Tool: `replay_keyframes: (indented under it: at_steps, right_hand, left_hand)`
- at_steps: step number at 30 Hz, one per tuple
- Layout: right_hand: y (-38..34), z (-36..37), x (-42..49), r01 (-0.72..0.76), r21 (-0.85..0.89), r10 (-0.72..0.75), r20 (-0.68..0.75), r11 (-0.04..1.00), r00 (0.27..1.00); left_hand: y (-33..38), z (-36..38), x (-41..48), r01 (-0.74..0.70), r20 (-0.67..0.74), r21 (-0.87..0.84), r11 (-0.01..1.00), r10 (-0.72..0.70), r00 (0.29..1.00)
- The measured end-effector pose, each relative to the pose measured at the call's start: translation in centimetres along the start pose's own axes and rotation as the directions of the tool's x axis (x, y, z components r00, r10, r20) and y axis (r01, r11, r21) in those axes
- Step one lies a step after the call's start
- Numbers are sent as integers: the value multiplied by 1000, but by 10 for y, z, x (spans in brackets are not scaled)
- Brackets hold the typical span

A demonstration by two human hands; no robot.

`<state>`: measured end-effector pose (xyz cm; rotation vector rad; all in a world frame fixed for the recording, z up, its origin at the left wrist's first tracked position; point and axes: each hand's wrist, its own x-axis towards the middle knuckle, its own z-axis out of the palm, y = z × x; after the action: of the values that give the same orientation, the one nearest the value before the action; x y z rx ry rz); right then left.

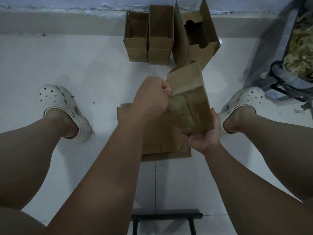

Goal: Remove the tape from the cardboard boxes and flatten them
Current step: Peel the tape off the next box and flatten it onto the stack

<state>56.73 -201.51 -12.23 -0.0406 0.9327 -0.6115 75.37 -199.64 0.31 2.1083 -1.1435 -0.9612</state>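
Right-hand grip (203, 138) clamped on box (198, 106) | left-hand grip (150, 99) pinching tape (184, 89) | rear box (194, 39) print illegible

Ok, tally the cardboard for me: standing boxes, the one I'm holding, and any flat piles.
Standing open boxes: 3
Taped box, held: 1
Flattened pile: 1, sheets uncountable
Total: 5

- The held box (191, 102): over the flattened cardboard (162, 143) on the floor (84, 65).
- Three open boxes (160, 34): a row at 12 o'clock, by the wall (67, 2).
- The rack (288, 78): at 2 o'clock.
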Motion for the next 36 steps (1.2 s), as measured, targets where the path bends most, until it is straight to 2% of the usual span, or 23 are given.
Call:
replay_keyframes:
  at_steps: [5, 8, 12, 16, 18, 21, 23, 31, 33, 36]
  right_hand:
    - [-4, 7, 3, -9, -3, 9, 0, 1000, 1000]
    - [-3, 8, 4, -32, 4, 32, 10, 999, 999]
    - [1, 9, 4, -34, 22, 33, 13, 999, 999]
    - [3, 11, 5, -29, 35, 28, 35, 999, 999]
    - [2, 11, 5, -33, 48, 33, 19, 998, 999]
    - [2, 9, 6, -38, 56, 39, -15, 998, 999]
    - [3, 10, 6, -31, 48, 32, -30, 998, 999]
    - [2, 12, 4, -75, 10, 76, -68, 997, 995]
    - [1, 16, 5, -109, -11, 108, -70, 994, 992]
    - [-3, 19, 7, -132, -36, 129, -63, 991, 990]
  left_hand:
    - [1, 15, -9, -193, -159, 71, 979, 202, 966]
    - [-4, 20, -13, -333, -297, 93, 938, 346, 890]
    - [-1, 27, -20, -385, -485, 155, 910, 410, 773]
    - [7, 28, -22, -488, -516, 257, 834, 545, 661]
    - [7, 28, -19, -462, -461, 281, 841, 541, 703]
    - [7, 25, -14, -290, -405, 153, 945, 328, 854]
    - [3, 25, -10, -220, -367, 129, 967, 252, 895]
    - [-2, 15, -4, -88, -328, 22, 996, 90, 940]
    - [-5, 15, -4, -71, -323, -109, 992, 33, 946]
    - [-9, 15, -4, -54, -258, -396, 917, -55, 965]
